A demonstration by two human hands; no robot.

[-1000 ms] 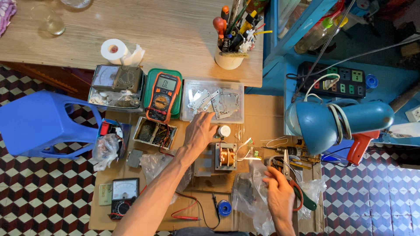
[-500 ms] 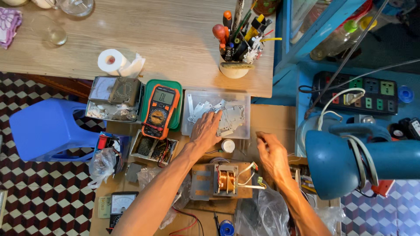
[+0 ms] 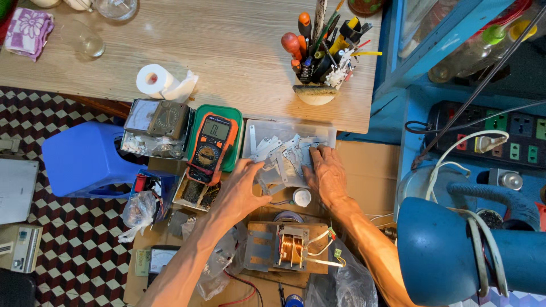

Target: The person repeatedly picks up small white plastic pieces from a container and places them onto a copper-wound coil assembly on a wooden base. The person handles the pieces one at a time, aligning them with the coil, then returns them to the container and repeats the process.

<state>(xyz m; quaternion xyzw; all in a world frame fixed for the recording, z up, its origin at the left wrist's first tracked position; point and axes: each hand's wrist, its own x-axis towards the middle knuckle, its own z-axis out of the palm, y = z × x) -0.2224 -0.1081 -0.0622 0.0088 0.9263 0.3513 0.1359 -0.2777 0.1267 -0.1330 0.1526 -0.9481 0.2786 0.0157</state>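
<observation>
From the head camera, looking straight down, both hands are in the clear tray (image 3: 284, 128) at about 12 o'clock from the person, the one heaped with thin grey metal plates (image 3: 281, 158). The left hand (image 3: 242, 190) comes in from 7 o'clock with its fingers loosely spread and curled over the tray's near-left edge, thumb tucked against a plate, as if steadying the heap from that side. The right hand (image 3: 325, 175) comes from 5 o'clock, fingers close together and pressed flat on the plates at the tray's right end; whether it pinches one I cannot tell, since the fingertips are buried among them.

Just nearer the person than the tray sits a small white cap (image 3: 302, 197), and at 6 o'clock the transformer (image 3: 292, 248) with its copper winding rests on a wooden board, leads trailing right, within easy reach of both arms.

At 10 o'clock from the hands an orange multimeter (image 3: 209, 148) lies in a green case, display up so it can be read. The tool pot (image 3: 318, 91) stands at 1 o'clock on the wooden table (image 3: 227, 51), and a blue lamp (image 3: 455, 256) hangs in at 4 o'clock over the work.
</observation>
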